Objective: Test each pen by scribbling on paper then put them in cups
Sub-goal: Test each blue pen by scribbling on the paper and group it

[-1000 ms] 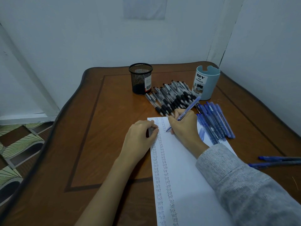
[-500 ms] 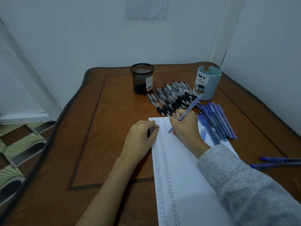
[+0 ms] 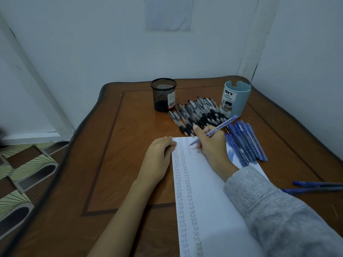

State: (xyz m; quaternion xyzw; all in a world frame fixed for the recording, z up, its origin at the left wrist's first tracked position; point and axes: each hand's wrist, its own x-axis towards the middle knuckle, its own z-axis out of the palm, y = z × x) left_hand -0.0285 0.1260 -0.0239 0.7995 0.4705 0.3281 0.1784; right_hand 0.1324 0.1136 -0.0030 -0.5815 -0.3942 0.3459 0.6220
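While the blue pen [image 3: 213,131] has its tip near the top of the paper [image 3: 209,191], pinched by fingers of the right hand [image 3: 211,143], the left hand [image 3: 159,156] curls at the paper's edge, can't tell if it's holding anything. Weak pinning there and the paper might skid mid-scribble.

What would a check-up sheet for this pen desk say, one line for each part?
Surface: brown wooden table with a dark inlaid border.
Job's things: paper with columns of "test"; black pens heaped between the black mesh cup and the blue cup; row of blue pens partly on the paper; two more blue pens apart at right. No pens stick out of either cup.
Clutter: nothing seen.
Hands: right hand grips a blue pen, tip at the paper; left hand rests on the paper's edge, fingers curled, contents hidden.
Cables: nothing seen.
Surroundings: pale walls; patterned floor tiles at left.
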